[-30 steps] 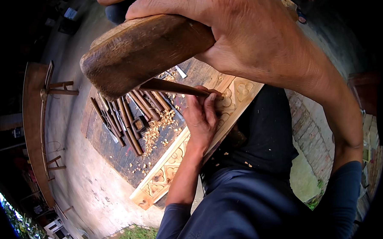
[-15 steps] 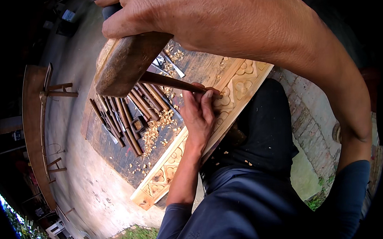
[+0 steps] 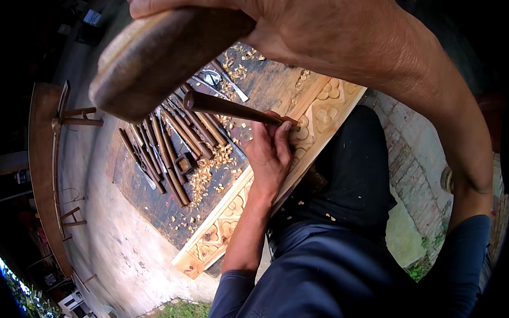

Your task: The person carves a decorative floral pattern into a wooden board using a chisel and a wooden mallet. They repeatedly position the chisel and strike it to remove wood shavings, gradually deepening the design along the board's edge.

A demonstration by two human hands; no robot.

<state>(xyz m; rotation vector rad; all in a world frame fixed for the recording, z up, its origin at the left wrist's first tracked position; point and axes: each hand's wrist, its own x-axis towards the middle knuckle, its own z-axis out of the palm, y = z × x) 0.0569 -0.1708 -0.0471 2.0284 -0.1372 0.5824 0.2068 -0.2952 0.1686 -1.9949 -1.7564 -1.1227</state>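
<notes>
- Left hand point(image 3: 270, 155): thumb and fingers closed round the lower end of a carving chisel point(image 3: 229, 109); its tip is mostly hidden by the fingers, at the carved wooden board point(image 3: 237, 202).
- Right hand point(image 3: 274, 22): closed on a wooden mallet point(image 3: 165, 60), head to the left; the grip's far side is out of view.
- Key relation: the chisel's long axis slants from the board up and left; its butt end shows just beside the mallet head, nearer the right hand's load. Depth between them cannot be told.
- Board: runs lower left to upper right, beside the person's leg point(image 3: 351, 155).
- Surroundings: carving tools point(image 3: 166, 151) and wood shavings point(image 3: 204, 178) on the workbench point(image 3: 148, 198), left of the left hand.
- Obstruction: none seen between mallet and butt end.
</notes>
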